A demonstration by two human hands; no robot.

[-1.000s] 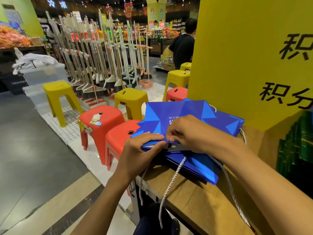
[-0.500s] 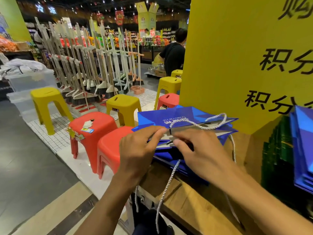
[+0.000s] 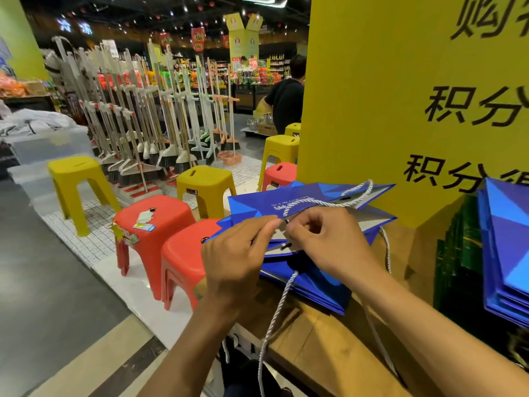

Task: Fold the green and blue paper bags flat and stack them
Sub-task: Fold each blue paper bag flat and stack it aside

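Observation:
A blue paper bag [image 3: 309,197] with white rope handles lies half open on its side, on top of flat blue bags [image 3: 317,285] on a wooden counter [image 3: 323,342]. My left hand [image 3: 237,259] pinches the near rim of the bag's mouth. My right hand [image 3: 329,242] pinches the same rim beside it, where the rope handle enters. A stack of flat blue bags [image 3: 506,253] stands at the right, with dark green bags [image 3: 455,247] beside it.
A large yellow sign board [image 3: 400,96] stands on the counter behind the bags. Red stools [image 3: 183,259] and yellow stools [image 3: 204,181] crowd the floor to the left. Brooms [image 3: 137,116] stand on a rack behind them. A person [image 3: 286,96] stands farther back.
The upper bag has gone from pressed flat to half open, its mouth spread and rope handle lying on top. Both hands rose from pressing down to pinching the rim. The camera turned right.

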